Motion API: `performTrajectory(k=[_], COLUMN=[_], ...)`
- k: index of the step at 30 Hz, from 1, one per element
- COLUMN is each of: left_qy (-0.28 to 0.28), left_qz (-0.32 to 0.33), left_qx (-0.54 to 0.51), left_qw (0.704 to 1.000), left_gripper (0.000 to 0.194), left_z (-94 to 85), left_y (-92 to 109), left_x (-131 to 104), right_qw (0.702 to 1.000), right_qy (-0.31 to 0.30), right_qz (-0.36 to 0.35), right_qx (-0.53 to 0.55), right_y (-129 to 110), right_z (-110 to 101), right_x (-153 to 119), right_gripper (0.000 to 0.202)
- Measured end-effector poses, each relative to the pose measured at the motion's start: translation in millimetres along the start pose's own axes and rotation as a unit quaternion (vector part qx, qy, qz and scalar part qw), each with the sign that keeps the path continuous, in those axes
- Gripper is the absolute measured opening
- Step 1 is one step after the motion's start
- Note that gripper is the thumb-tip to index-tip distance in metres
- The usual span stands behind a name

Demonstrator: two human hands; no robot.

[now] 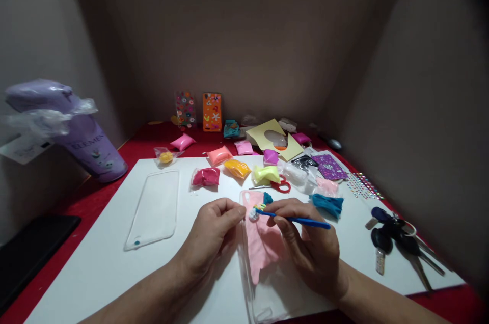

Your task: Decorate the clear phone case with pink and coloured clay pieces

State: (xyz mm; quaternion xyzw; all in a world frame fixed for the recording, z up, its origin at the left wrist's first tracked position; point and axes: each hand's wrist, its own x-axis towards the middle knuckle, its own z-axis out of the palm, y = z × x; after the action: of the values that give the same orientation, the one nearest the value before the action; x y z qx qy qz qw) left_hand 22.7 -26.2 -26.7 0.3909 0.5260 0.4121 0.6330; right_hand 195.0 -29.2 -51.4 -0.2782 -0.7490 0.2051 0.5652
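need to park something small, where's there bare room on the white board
Two patches: between the left-side clear case and the left hand, and between the right hand and the keys. Crowded: the far part, with coloured packets and scissors.

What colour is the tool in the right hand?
The tool is blue, seen in the head view.

Single head cam, worn on the person's head; looks forward and slightly down across white board (103,222) to back wall (237,33). Wide view: forearms close at bottom edge, wall farthest. No second view, no overlap.
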Motion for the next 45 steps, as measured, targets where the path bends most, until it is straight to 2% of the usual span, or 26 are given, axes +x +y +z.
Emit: performTrajectory(k=[45], left_qy=[-0.007], left_qz=[0.009], left_qx=[0.011], left_qw=[1.0], left_gripper=[0.023], left_z=[-1.5], left_y=[-0.9], left_x=[-0.3], right_qw=[0.999], right_qy=[0.001], right_qz=[-0.037], right_qx=[-0.017], right_y=[-3.5], right_z=[-1.2], right_x=[2.6], right_gripper=[0.025])
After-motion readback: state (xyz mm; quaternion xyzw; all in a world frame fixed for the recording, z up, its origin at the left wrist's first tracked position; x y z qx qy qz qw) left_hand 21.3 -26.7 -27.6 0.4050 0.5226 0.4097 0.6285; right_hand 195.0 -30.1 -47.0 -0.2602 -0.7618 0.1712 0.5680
